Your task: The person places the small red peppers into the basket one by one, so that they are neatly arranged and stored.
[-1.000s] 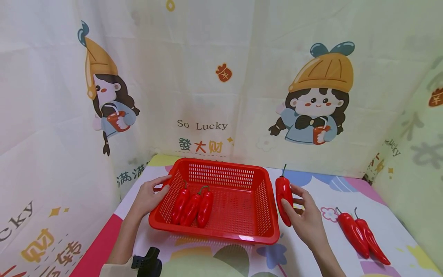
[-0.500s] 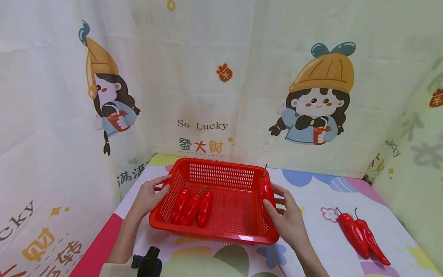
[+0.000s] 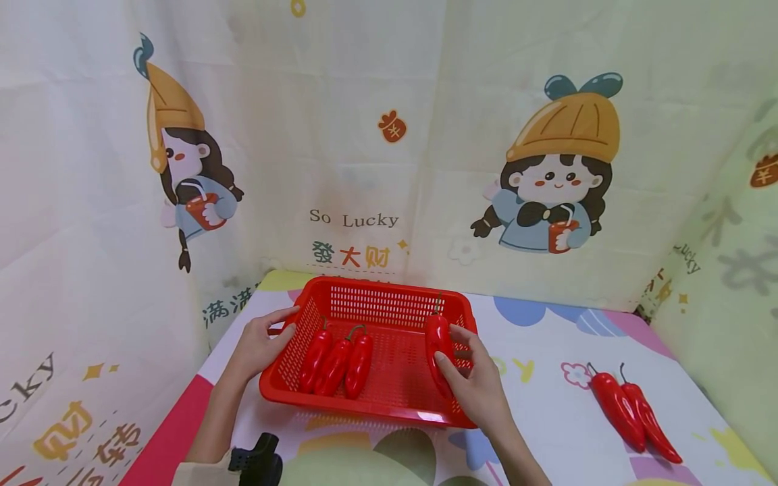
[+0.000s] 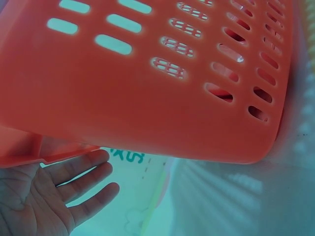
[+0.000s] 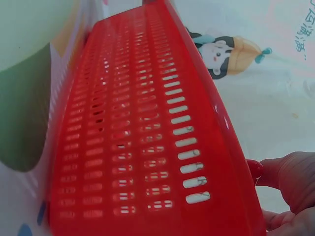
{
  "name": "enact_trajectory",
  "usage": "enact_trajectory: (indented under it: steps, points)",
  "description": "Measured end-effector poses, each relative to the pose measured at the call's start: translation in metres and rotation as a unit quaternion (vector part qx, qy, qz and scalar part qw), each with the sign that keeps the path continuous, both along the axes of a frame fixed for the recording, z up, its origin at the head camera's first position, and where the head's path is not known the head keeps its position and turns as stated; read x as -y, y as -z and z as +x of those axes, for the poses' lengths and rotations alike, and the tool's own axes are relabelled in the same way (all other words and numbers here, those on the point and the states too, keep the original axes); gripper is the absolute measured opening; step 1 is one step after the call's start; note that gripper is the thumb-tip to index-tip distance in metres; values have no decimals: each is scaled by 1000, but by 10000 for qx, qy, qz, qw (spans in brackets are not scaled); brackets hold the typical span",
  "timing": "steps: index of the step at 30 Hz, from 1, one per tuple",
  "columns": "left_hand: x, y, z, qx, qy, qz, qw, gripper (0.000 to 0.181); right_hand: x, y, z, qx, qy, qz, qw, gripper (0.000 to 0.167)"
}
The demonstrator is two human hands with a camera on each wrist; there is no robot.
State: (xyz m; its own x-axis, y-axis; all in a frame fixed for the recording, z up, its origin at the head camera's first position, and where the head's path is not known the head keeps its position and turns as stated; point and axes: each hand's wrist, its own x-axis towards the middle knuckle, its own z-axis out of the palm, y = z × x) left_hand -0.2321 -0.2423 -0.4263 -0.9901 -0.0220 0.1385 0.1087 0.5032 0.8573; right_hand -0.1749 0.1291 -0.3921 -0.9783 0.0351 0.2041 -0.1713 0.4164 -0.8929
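Observation:
A red plastic basket [image 3: 365, 410] with slotted walls stands on the table. Inside, at its left, lie several red chili peppers side by side, among them a middle chili pepper [image 3: 333, 368]. My left hand [image 3: 258, 347] holds the basket's left rim, thumb on top; in the left wrist view its other fingers [image 4: 86, 184] extend below the rim. Over the right part of the basket, my right hand [image 3: 480, 381] grips another chili pepper [image 3: 439, 344], stem upward, between thumb and fingers. In the right wrist view only this pepper's end [image 5: 254, 169] shows past the rim.
Two more chili peppers [image 3: 616, 412] lie together on the patterned tablecloth [image 3: 547, 418] at the right. A printed cloth [image 3: 437, 135] hangs behind and at both sides of the table. A black strap device [image 3: 261, 460] sits at my left wrist.
My right hand has carried its chili pepper leftward, from outside the basket's right wall across the rim to above the basket's inside. My left hand has stayed at the left rim.

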Motion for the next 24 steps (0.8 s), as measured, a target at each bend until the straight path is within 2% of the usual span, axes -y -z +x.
enact_trajectory:
  steps: [10, 18, 24]
  points:
    - [1, 0, 1, 89, 6, 98, 9999, 46, 12, 4, -7, 190, -118, 3, 9997, 65]
    - [1, 0, 1, 115, 4, 121, 9999, 47, 19, 5, -14, 581, -51, 224, 9980, 64]
    - [1, 0, 0, 51, 42, 82, 9999, 47, 22, 5, -19, 670, -17, 359, 9971, 62]
